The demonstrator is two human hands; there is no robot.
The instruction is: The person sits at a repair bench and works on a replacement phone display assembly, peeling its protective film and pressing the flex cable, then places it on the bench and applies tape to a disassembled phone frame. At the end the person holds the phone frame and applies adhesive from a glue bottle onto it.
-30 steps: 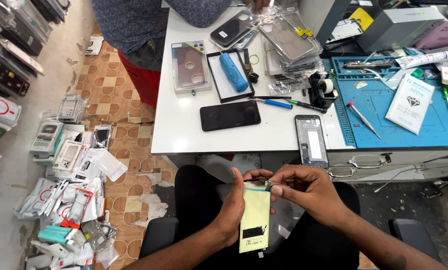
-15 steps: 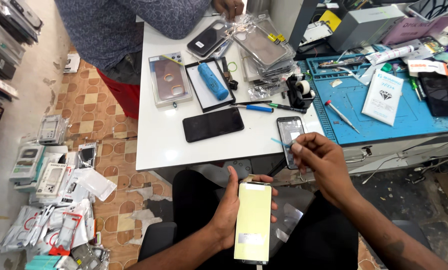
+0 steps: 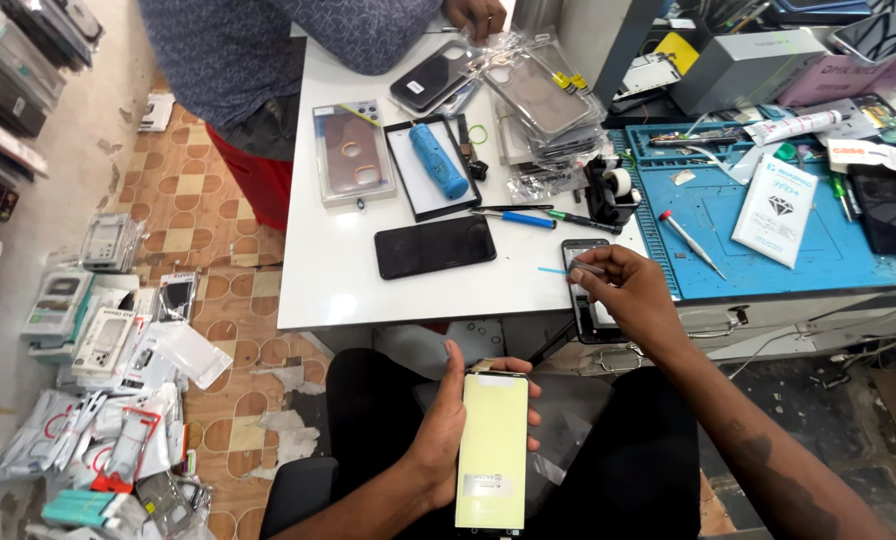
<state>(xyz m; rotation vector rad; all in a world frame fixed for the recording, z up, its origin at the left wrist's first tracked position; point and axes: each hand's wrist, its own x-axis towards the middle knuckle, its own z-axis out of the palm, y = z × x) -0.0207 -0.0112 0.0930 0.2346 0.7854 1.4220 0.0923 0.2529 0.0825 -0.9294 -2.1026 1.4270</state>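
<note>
Over lap: left hand grips yellow-green screen protector; right hand now pinches small tool at phone.

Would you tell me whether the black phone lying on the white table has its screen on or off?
Off: the black phone lies flat on the white table, its screen uniformly dark.

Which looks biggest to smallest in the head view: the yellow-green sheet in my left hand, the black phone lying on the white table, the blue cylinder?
1. Yellow-green sheet, though it is nearest the camera, so this is unsure.
2. Black phone.
3. Blue cylinder.
</note>
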